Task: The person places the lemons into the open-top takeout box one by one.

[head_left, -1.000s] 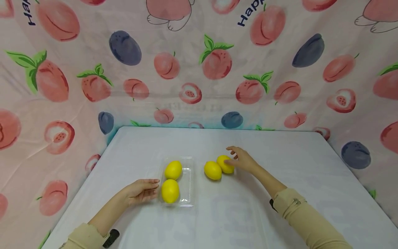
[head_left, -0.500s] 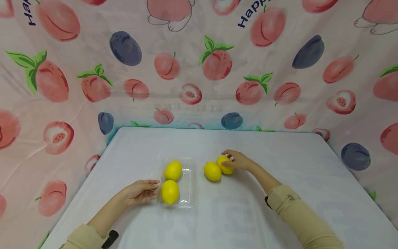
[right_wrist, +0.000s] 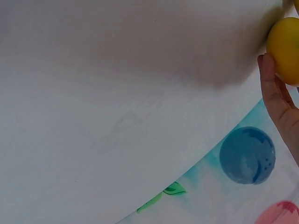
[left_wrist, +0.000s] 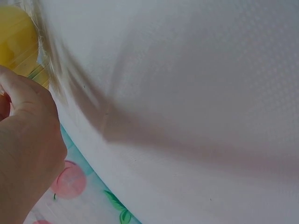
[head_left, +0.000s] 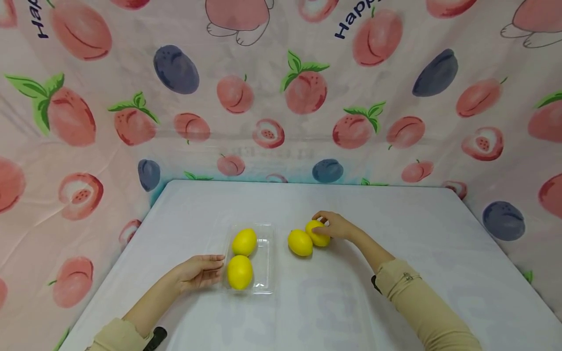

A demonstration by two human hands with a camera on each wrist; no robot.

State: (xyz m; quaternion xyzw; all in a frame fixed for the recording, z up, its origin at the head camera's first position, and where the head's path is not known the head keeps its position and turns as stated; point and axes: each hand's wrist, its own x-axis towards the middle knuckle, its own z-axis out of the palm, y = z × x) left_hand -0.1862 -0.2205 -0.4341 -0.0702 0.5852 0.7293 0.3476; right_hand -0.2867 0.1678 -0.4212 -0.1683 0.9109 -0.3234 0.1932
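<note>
A clear plastic container (head_left: 271,261) lies left of the table's middle. In its left half sit two yellow lemons, the far lemon (head_left: 244,242) and the near lemon (head_left: 239,272). My left hand (head_left: 193,274) holds its fingers nearly straight against the container's left edge; in the left wrist view the hand (left_wrist: 30,140) partly hides that edge. Right of the container, two more lemons touch each other. My right hand (head_left: 338,227) grips the farther lemon (head_left: 320,241) between thumb and fingers, while the other lemon (head_left: 300,243) lies free. The right wrist view shows the gripped lemon (right_wrist: 286,46) cut off by the frame.
A white-covered table (head_left: 373,292) bears all of this. Fruit-printed cloth (head_left: 268,83) hangs behind the table and along its sides. A narrow strip of tabletop lies between the container and the loose lemons.
My right hand has moved slightly left and down, and its fingers have closed round the farther lemon. My left hand and the container have stayed in place.
</note>
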